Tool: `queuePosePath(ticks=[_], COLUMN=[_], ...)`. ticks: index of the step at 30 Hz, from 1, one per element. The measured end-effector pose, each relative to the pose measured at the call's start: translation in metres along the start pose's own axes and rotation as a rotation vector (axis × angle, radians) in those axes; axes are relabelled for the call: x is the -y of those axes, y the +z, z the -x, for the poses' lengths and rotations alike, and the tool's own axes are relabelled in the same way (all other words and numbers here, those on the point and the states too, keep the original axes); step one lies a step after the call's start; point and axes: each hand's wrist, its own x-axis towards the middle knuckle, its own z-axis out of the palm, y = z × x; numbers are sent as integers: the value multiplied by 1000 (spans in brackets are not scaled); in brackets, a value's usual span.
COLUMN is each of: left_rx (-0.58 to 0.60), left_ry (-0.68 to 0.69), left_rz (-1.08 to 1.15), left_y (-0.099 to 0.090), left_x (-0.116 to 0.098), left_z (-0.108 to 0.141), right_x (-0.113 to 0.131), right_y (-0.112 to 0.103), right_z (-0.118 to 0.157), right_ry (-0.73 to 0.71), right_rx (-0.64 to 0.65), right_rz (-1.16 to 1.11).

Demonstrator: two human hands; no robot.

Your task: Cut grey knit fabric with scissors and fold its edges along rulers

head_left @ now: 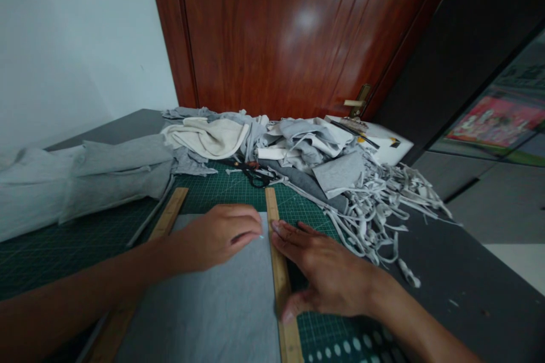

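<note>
A grey fabric piece (213,306) lies flat on a green cutting mat (225,181). Over its upper right part is my left hand (221,235), its fingers closed in a pinch near the fabric's edge. A tiny pale tip shows at those fingertips, too small to name. Along the fabric's right edge runs a wooden ruler (281,278). My right hand (323,272) rests with fingers and thumb spread, fingertips and thumb touching this ruler. A second wooden strip (170,210) lies at the fabric's left side, partly hidden by my left forearm.
Black scissors (258,176) lie at the mat's far edge. Behind them, grey and cream cloth (208,136) is heaped against a wooden door (264,34). Thin fabric strips (374,221) tangle at right. Folded grey fabric (114,176) lies at left. A white box (387,139) stands behind the heap.
</note>
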Motion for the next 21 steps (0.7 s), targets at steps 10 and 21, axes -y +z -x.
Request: queuePosePath(ticks=[10,21], left_rx=[220,210], left_ry=[102,119], left_rz=[50,55], left_y=[21,31], left_x=[-79,-88], left_z=[31,29], right_x=[-8,-9], right_y=[-1,0], right_z=[-13,-12], right_ry=[-75,-82], right_rx=[-69,-95], right_rz=[9,31])
